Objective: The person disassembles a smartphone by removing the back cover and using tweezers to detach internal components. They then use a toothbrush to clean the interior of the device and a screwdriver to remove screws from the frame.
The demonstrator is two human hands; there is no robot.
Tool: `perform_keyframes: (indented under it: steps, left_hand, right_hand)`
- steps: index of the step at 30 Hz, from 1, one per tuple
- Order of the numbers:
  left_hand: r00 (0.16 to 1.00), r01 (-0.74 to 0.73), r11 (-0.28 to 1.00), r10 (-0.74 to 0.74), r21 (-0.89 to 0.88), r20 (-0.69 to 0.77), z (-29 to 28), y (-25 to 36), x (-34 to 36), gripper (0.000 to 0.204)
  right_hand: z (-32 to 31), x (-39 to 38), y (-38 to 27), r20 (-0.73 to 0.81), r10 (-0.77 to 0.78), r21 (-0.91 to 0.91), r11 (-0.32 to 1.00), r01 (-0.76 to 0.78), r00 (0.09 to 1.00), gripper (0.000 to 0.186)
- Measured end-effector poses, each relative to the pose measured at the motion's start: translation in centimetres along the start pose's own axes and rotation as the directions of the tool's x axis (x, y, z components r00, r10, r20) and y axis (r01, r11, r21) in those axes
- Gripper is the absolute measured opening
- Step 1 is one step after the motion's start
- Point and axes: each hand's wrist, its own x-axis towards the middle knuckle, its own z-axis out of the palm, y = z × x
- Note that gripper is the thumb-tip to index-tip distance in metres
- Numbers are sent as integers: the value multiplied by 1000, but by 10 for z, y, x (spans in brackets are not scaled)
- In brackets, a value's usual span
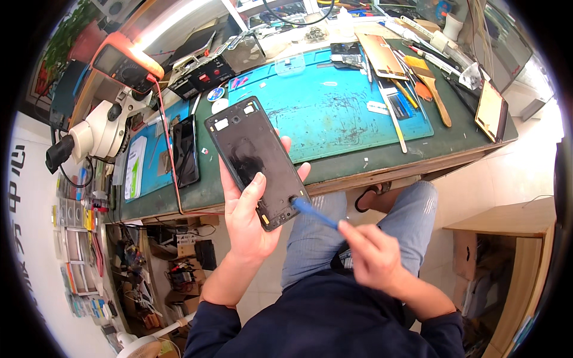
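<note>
Above the lap, left hand (248,218) grips a black, scuffed phone frame (256,161); right hand (373,253) pinches a blue pry tool (315,213) touching its five-o'clock corner.

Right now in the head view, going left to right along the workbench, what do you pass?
White stereo microscope head → black phone lying flat on the bench → black phone frame held in the left hand → blue work mat → wooden-handled brush → tan-backed panel at the bench's right end.
</note>
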Motion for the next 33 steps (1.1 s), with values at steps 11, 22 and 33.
perform_keyframes:
  steps: [11, 22, 33]
  left_hand:
    - [997, -72, 997, 73, 22, -21, 2, 1, 2, 68]
    - [968, -247, 966, 241, 81, 72, 2, 1, -3, 81]
    - [913, -405, 889, 384, 215, 137, 9, -12, -4, 78]
  right_hand:
    - [-3, -1, -20, -28, -130, -50, 990, 129, 991, 62]
    - [2, -4, -18, 9, 8, 102, 995, -9, 1000, 62]
    - [-6, -4, -22, 36, 80, 135, 987, -85, 996, 60]
